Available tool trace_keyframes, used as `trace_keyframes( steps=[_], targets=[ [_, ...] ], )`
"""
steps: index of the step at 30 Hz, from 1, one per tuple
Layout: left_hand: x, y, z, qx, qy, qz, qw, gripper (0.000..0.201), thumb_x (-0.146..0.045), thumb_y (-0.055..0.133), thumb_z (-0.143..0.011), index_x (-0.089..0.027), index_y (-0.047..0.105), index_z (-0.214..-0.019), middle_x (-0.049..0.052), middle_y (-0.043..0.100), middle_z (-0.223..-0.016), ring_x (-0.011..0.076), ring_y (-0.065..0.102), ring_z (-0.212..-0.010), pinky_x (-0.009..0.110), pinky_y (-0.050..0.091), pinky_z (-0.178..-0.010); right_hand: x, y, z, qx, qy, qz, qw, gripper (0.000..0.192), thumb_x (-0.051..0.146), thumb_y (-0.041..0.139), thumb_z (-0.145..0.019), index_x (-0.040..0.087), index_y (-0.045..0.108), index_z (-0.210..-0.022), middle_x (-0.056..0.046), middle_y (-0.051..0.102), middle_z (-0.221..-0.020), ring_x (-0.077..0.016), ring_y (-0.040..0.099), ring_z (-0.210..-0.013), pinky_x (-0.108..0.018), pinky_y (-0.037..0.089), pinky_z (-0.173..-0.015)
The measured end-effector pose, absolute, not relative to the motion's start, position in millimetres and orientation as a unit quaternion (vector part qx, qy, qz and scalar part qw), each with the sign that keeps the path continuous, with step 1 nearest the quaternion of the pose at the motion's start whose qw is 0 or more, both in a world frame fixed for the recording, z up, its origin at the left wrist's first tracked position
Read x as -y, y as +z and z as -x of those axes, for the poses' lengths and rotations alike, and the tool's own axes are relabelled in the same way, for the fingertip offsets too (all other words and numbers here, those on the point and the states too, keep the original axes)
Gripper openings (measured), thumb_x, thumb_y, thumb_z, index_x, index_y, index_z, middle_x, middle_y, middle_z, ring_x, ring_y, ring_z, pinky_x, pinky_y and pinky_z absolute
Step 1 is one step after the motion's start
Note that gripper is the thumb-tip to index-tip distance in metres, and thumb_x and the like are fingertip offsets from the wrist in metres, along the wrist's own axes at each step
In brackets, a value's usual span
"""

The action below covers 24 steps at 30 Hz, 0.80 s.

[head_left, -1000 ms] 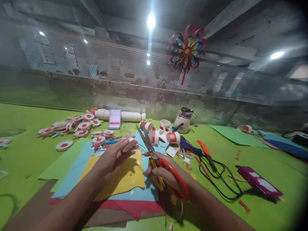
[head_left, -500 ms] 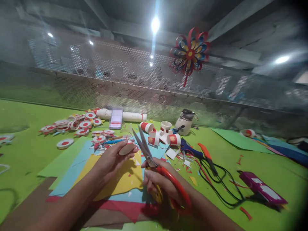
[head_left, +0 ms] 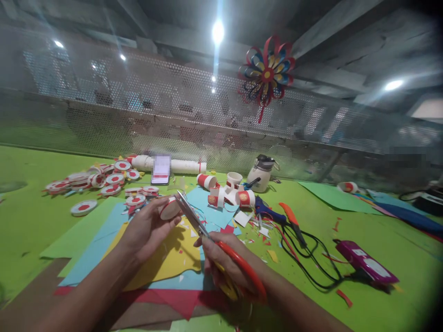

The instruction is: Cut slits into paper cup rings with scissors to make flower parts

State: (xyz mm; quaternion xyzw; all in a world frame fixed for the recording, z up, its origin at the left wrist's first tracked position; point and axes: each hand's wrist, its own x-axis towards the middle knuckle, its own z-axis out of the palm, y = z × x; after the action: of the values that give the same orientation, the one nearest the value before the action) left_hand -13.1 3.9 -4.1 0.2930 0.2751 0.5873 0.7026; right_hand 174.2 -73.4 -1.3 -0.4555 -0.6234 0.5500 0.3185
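Green tabletop [head_left: 380, 230] fills the lower half of the frame, backed by a perforated metal screen [head_left: 155, 106] across the middle, with a paper pinwheel flower [head_left: 266, 76] hanging at upper centre.

Just left of centre, the left hand [head_left: 143, 230] pinches a small paper cup [head_left: 169, 208], red-and-white, between thumb and fingertips; its grip is closed around the cup's side, holding it tilted above the yellow sheet [head_left: 169, 260]. At lower centre, the right hand [head_left: 224, 265] has its fingers through the red and yellow loops of the scissors [head_left: 214, 244]. The blades point up and to the left, and their tips reach the cup's rim. The blades look nearly together, though I cannot tell whether paper lies between them.

The step in hand appears to be cutting into the cup's wall from the rim. The next move seems to call for keeping the cup steady, or turning it a little in the left grip, while the blades open and bite along the wall, clear of the left fingertips.

Stacked coloured sheets lie under the hands. More cups [head_left: 228, 191] stand and lie beyond them at centre, flattened red-and-white discs [head_left: 104, 177] are piled at middle left, and a glue gun [head_left: 292, 221] with its black cord lies to the right, near a purple phone [head_left: 365, 265].
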Motion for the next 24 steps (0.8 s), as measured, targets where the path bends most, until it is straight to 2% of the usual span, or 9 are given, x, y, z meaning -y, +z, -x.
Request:
trace_keyframes(
  steps=[3,8,12,15,20,24],
  targets=[
    [-3.5,-3.6,12.3,-0.275,0.584,-0.29,0.707,0.013,-0.013,0.052,-0.075,-0.01,0.064,-0.08,0.009,0.067,-0.086,0.0173,0.063,-0.077,0.027,0.053,-0.065,72.6,-5.7,-171.1,0.604,0.557,0.461,0.334,0.044,0.062,0.043,-0.082,0.018,0.051,-0.08,0.004,0.05,-0.059,-0.0062,0.044,-0.042,-0.018,0.035,-0.039],
    [-6.0,-7.1,12.0,-0.286,0.581,-0.312,0.696,0.015,-0.013,0.052,-0.077,-0.008,0.063,-0.087,0.012,0.067,-0.088,0.02,0.064,-0.083,0.03,0.053,-0.077,71.6,-5.9,-166.6,0.592,0.551,0.465,0.361,0.046,0.063,0.04,-0.082,0.018,0.05,-0.078,0.002,0.053,-0.057,-0.0087,0.049,-0.045,-0.021,0.039,-0.045],
    [-9.7,-10.4,14.0,-0.304,0.594,-0.308,0.678,0.019,-0.018,0.055,-0.079,-0.006,0.062,-0.092,0.015,0.067,-0.092,0.0233,0.065,-0.089,0.034,0.052,-0.084,71.9,-3.8,-165.2,0.573,0.542,0.477,0.389,0.051,0.065,0.038,-0.082,0.017,0.052,-0.092,0.002,0.054,-0.056,-0.0104,0.051,-0.047,-0.022,0.04,-0.048],
    [-11.1,-10.4,15.8,-0.309,0.603,-0.303,0.67,0.019,-0.023,0.056,-0.08,-0.008,0.062,-0.09,0.014,0.067,-0.09,0.0219,0.066,-0.083,0.033,0.054,-0.079,72.0,-4.4,-165.5,0.556,0.533,0.494,0.404,0.051,0.064,0.041,-0.081,0.017,0.055,-0.096,0.002,0.055,-0.058,-0.012,0.054,-0.054,-0.023,0.042,-0.052],
    [-8.8,-8.0,15.6,-0.323,0.602,-0.29,0.67,0.019,-0.026,0.054,-0.081,-0.01,0.061,-0.091,0.009,0.067,-0.079,0.0178,0.066,-0.069,0.025,0.056,-0.06,70.3,-5.6,-167.3,0.565,0.522,0.496,0.402,0.05,0.063,0.043,-0.081,0.017,0.055,-0.097,0.001,0.056,-0.06,-0.0132,0.057,-0.058,-0.023,0.042,-0.053],
    [-7.7,-10.2,12.9,-0.313,0.586,-0.302,0.684,0.024,-0.028,0.054,-0.082,-0.009,0.062,-0.095,0.011,0.068,-0.077,0.0177,0.066,-0.069,0.023,0.054,-0.057,67.8,-1.6,-170.5,0.588,0.492,0.497,0.407,0.046,0.06,0.044,-0.083,0.017,0.057,-0.09,0.0,0.059,-0.063,-0.0133,0.057,-0.059,-0.024,0.042,-0.054]
  ],
)
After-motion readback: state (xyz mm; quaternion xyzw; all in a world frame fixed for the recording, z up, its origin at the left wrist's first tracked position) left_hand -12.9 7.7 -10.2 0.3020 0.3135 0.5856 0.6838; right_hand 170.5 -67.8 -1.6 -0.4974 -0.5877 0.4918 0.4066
